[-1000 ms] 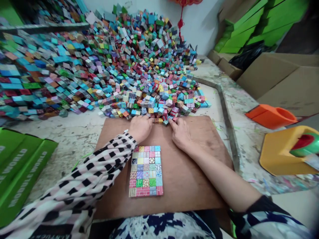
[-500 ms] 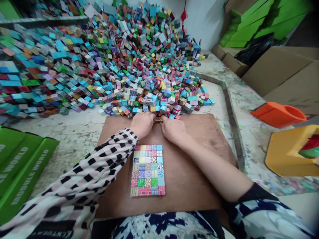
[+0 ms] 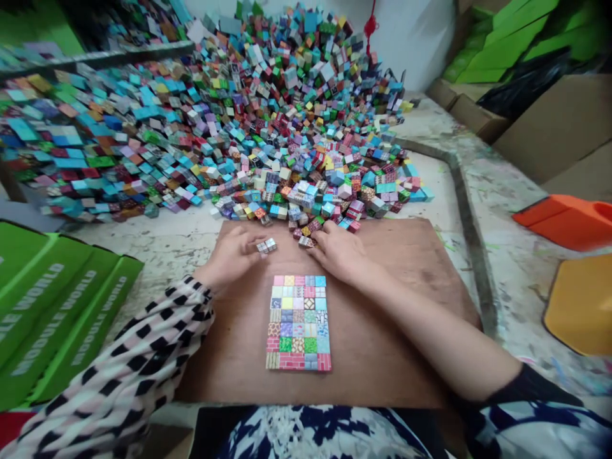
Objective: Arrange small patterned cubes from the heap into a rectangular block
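Parted now, your two hands stand apart along the board's far edge, where half a second ago they nearly met by the pile (image 3: 287, 121); your left hand (image 3: 233, 254) has shifted left, and the pale blocks (image 3: 266, 245) now show at its fingertips. Your right hand (image 3: 340, 252) remains against the near edge of the pile.

Your left thumb and fingers are bent and touch the left end of the pale blocks, but you can't tell from this view whether they pinch them or only rest there. Your right fingers are curled beside the speckled block (image 3: 306, 242), apparently touching it; whether they grip it, you can't tell either.

Mind this relation: the pale blocks lie on the far part of the board (image 3: 396, 319), just right of your left fingertips, their long axis running left to right with the right end angled slightly away from you. Your left hand is clearly the nearer to them. The speckled block sits farther right, at the left side of your right fingertips.

Nearer your body lies the flat mosaic (image 3: 298, 322), its long axis running near to far, apart from both hands.
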A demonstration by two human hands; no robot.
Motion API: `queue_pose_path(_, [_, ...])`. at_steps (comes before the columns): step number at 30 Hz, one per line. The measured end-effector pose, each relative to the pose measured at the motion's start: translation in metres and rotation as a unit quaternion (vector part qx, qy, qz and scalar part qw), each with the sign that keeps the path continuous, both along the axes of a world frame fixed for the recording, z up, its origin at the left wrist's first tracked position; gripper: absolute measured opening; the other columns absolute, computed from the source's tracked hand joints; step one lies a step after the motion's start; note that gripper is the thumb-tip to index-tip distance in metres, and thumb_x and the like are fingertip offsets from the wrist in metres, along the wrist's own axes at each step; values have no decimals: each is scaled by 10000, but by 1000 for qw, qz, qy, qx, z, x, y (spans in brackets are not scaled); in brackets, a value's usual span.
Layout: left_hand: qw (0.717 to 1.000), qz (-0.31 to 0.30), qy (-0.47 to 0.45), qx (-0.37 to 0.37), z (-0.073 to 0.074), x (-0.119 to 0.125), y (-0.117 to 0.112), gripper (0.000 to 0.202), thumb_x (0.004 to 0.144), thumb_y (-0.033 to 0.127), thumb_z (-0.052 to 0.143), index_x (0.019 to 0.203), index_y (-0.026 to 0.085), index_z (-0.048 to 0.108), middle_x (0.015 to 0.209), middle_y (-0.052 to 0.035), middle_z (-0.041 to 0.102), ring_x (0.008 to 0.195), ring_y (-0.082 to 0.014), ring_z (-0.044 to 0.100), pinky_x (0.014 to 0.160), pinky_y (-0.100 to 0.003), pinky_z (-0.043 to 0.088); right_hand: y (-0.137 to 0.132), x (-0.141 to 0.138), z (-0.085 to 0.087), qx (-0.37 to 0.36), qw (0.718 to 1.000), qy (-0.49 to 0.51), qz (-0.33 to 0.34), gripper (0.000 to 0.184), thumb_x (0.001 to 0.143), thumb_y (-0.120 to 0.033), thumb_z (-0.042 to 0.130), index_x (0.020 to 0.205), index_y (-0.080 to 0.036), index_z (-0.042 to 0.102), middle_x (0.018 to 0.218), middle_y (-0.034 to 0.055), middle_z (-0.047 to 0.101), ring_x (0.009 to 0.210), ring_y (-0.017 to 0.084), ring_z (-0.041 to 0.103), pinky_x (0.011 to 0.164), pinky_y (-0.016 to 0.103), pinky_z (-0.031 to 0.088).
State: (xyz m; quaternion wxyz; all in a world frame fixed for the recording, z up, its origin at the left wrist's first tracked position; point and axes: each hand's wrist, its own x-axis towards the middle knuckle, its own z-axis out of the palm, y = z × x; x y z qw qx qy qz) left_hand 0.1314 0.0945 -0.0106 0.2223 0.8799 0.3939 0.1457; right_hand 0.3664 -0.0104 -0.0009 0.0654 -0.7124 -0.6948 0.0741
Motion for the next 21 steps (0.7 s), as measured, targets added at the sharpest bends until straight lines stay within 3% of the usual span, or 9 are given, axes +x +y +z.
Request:
queue_pose_path(3, [1000, -3, 13, 14, -9, 6, -5, 362, 798, 283, 675, 1145, 180, 656, 972, -73, 626, 971, -248, 585, 850, -389, 484, 3, -4, -3, -5, 1000, 11, 1, 297, 947, -402, 501, 1088, -199, 665, 1102, 99, 595, 926, 238, 589, 698, 326, 428])
queue_pose_path(7, [999, 11, -20, 31, -16, 16, -11, 160, 846, 249, 616, 980, 173, 657, 943, -65, 657, 944, -236, 596, 839, -380, 476, 0, -2, -6, -5, 998, 57, 14, 313, 960, -407, 493, 1170, -260, 672, 1080, 80, 604, 917, 218, 589, 703, 312, 426])
queue_pose_path(11, [996, -71, -41, -16, -17, 20, -16, 149, 860, 230, 591, 989, 191, 655, 958, -45, 671, 926, -212, 619, 832, -358, 482, -4, 2, -11, -11, 990, 125, 65, 308, 932, -356, 569, 1220, -314, 670, 1033, 64, 581, 919, 195, 576, 749, 297, 428])
queue_pose_path(15, [994, -86, -46, -43, -15, 20, -19, 186, 857, 206, 570, 1028, 193, 642, 967, -37, 681, 919, -201, 631, 831, -353, 494, -3, 3, -15, -8, 985, 158, 69, 332, 913, -320, 606, 1241, -342, 659, 1005, 53, 562, 899, 183, 566, 774, 301, 431])
queue_pose_path(21, [993, -102, -30, -56, -6, 20, -21, 194, 857, 233, 568, 1032, 186, 638, 1004, -50, 689, 945, -207, 631, 858, -374, 491, -4, 2, -9, -18, 989, 135, 58, 271, 935, -330, 543, 1148, -241, 685, 1086, 78, 611, 938, 195, 586, 754, 295, 430])
